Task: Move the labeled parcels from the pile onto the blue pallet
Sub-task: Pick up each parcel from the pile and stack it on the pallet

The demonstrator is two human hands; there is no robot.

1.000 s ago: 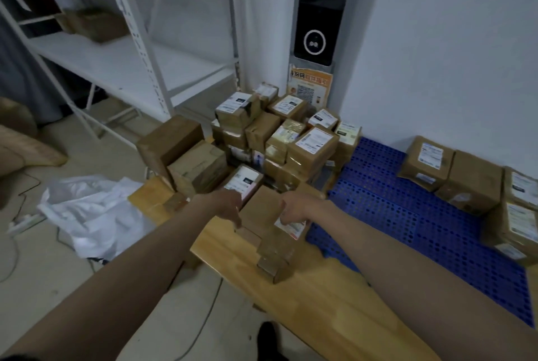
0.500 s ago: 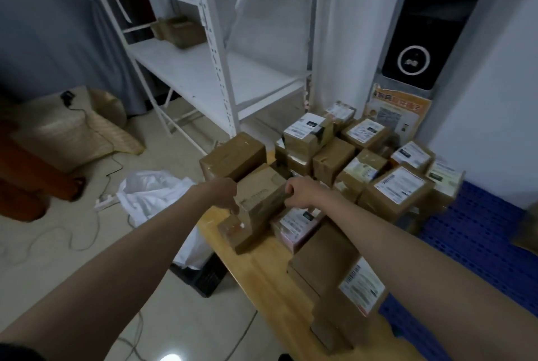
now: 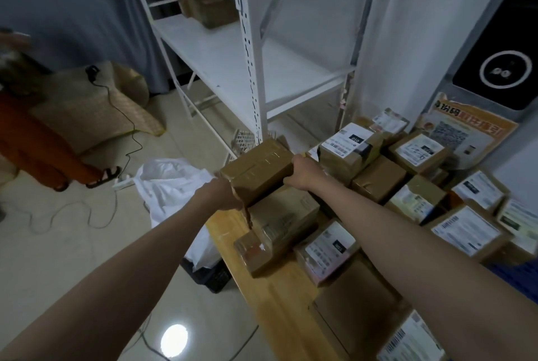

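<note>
Two hands: left hand point(image 3: 225, 194) and right hand point(image 3: 302, 172) clamped on opposite ends of one box point(image 3: 257, 170).
Box position: at the pile's point(image 3: 378, 180) left edge, resting on or just above a lower carton point(image 3: 279, 223); contact unclear.
Long axis: ran lower-left to upper-right, hand to hand.
Fingers: left curled round the near-left end; right curled over the far-right end.
Nearer hand: neither, both on it.
Pallet point(image 3: 524, 276): well apart to the right, only a blue sliver visible.
Label: none seen on the box's top.
Change from 0.5 s ago: hands had gone from the lower carton to this farther box; view swung left.
</note>
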